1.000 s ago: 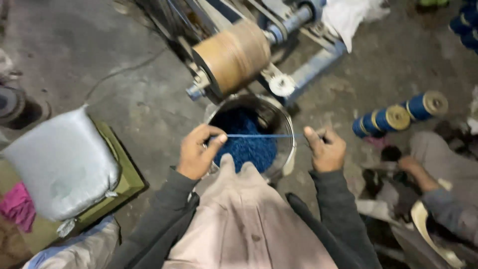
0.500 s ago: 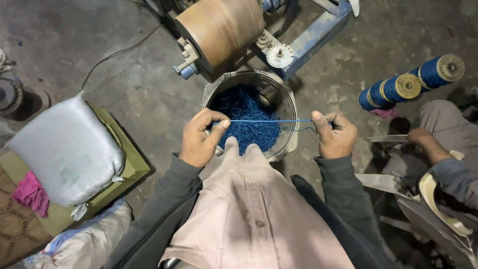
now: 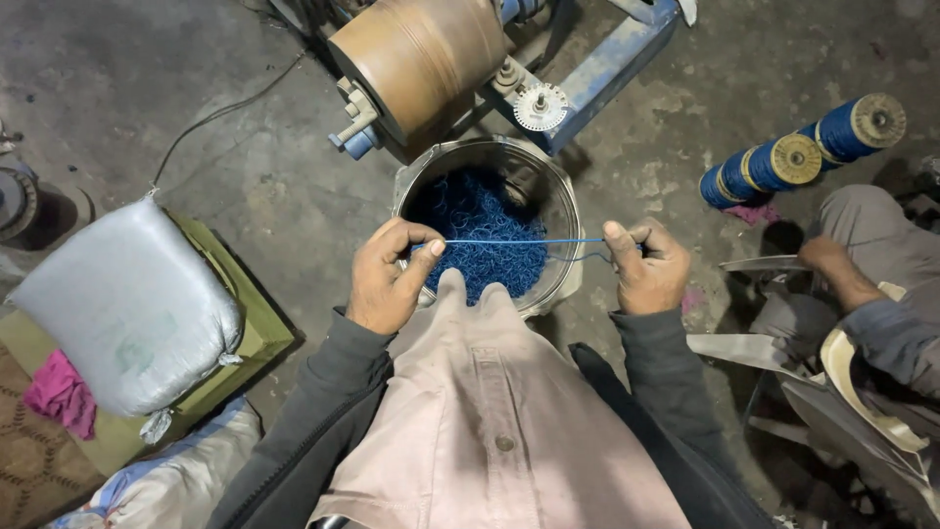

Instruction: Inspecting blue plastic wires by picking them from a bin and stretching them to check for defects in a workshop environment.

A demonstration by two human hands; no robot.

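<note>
Over the metal bucket point(image 3: 563, 211), both hands hold a length of blue cord point(image 3: 524, 241) stretched taut and level between them. Left hand point(image 3: 387, 279): thumb and forefinger pinched on one end of the cord, remaining fingers curled in. Right hand point(image 3: 646, 269): closed in a loose fist around the other end, with a small loop of cord trailing just beside the thumb. Bucket stands on the concrete floor point(image 3: 245, 176) and holds a tangled heap of the same blue cord point(image 3: 480, 220). Just beyond the bucket sits a machine with a large brown drum point(image 3: 421, 54) on a blue frame point(image 3: 607, 73). To the right, well apart, lie blue spools point(image 3: 798, 157) with tan ends. A second person's hand point(image 3: 827, 260) rests near them. To the left, a tied pale sack point(image 3: 122, 304) lies on a green mat point(image 3: 250, 338).
</note>
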